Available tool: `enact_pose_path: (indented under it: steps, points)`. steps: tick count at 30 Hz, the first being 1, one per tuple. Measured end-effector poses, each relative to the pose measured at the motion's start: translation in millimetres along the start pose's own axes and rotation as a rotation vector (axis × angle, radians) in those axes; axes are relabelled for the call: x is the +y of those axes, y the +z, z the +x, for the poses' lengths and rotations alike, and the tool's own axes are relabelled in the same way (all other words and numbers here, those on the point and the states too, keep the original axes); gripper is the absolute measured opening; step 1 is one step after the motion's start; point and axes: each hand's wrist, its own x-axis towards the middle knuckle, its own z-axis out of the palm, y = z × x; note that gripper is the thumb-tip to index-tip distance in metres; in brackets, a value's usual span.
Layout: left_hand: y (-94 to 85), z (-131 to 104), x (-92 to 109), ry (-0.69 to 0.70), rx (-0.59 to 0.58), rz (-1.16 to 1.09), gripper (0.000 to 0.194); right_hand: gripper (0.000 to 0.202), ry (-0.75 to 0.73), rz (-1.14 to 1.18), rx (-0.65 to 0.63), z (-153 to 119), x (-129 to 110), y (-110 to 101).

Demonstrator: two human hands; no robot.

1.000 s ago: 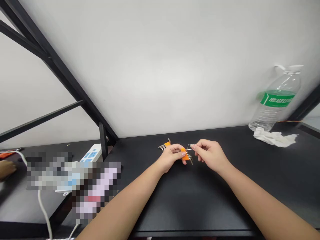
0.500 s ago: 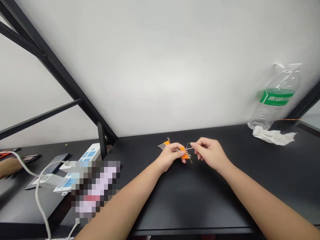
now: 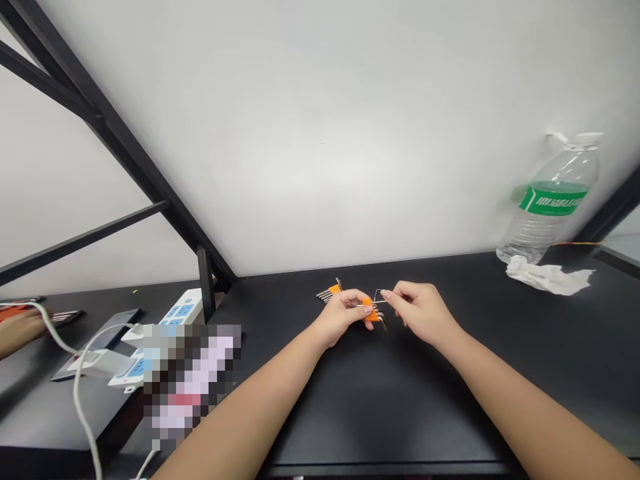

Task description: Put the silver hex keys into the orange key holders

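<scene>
My left hand [image 3: 336,320] is closed round an orange hex key holder [image 3: 369,311], thumb on its near face. Several bent metal hex keys stick out of its right side. Between thumb and fingertips, my right hand [image 3: 424,312] pinches a thin L-shaped hex key [image 3: 380,302], whose long arm reaches leftward to the holder. A short piece of metal shows left of the holder, by my left fingers. Just behind my left hand, a second orange holder [image 3: 335,289] with several hex keys lies on the black table [image 3: 390,413], partly hidden.
A clear bottle [image 3: 550,200] with a green label and a crumpled tissue [image 3: 547,277] are at the right. To the left are a white power strip [image 3: 183,310], cables [image 3: 80,407], a black metal frame [image 3: 145,187] and another person's hand [image 3: 25,330].
The hex key in my right hand lies lower and more level against the holder, with metal now showing on the holder's left side. The other person's hand has shifted slightly right.
</scene>
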Motion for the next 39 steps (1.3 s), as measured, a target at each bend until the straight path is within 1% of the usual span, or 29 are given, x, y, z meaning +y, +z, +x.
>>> enact_pose_path:
  steps: [4,8,11,16,20,22,24,26,27,28,31,33,35,37,39]
  points:
    - [1.8,-0.7,1.9,-0.009,-0.012,0.019,0.029,0.047,0.027,-0.024,-0.084,1.6,0.5,0.7]
    - [4.9,-1.9,3.9,-0.05,-0.056,0.017,0.03,0.045,0.076,0.039,-0.233,1.9,1.6,7.3]
    - [5.5,-2.3,3.5,-0.067,-0.083,0.029,0.028,0.046,0.093,0.077,-0.287,2.1,2.9,10.6]
    - [4.3,-2.9,1.4,-0.059,-0.069,0.05,0.029,0.05,0.085,0.049,-0.262,4.4,8.3,8.8]
    - [4.1,-3.8,1.9,-0.087,-0.066,0.065,0.03,0.052,0.042,-0.078,-0.206,6.3,14.7,14.8]
    - [4.4,-3.9,2.2,-0.089,-0.062,0.068,0.03,0.053,0.003,-0.128,-0.157,8.5,18.3,18.4]
    - [5.0,-3.6,1.8,-0.086,-0.038,0.053,0.03,0.049,-0.058,-0.176,-0.091,12.2,23.1,19.9]
    - [5.2,-2.9,0.7,-0.074,-0.007,0.026,0.031,0.039,-0.138,-0.258,-0.059,16.1,29.5,19.5]
    - [5.0,-2.3,-0.1,-0.062,0.005,0.009,0.031,0.036,-0.168,-0.326,-0.077,17.6,32.9,19.1]
    - [4.6,-1.5,-1.0,-0.045,0.015,-0.011,0.031,0.038,-0.18,-0.412,-0.118,18.6,36.1,18.7]
    - [2.7,1.4,-3.3,0.012,0.054,-0.089,0.031,0.047,-0.158,-0.674,-0.277,18.3,41.5,18.3]
    - [2.0,2.9,-3.2,0.034,0.089,-0.134,0.033,0.046,-0.149,-0.746,-0.328,17.2,40.9,16.8]
    - [2.2,3.3,-1.3,0.042,0.123,-0.159,0.036,0.043,-0.15,-0.722,-0.327,17.1,38.3,13.0]
    - [3.0,2.7,1.5,0.037,0.149,-0.173,0.036,0.034,-0.139,-0.69,-0.302,18.6,35.5,7.2]
    - [3.5,2.0,3.4,0.027,0.165,-0.178,0.034,0.025,-0.098,-0.722,-0.276,21.0,33.7,1.2]
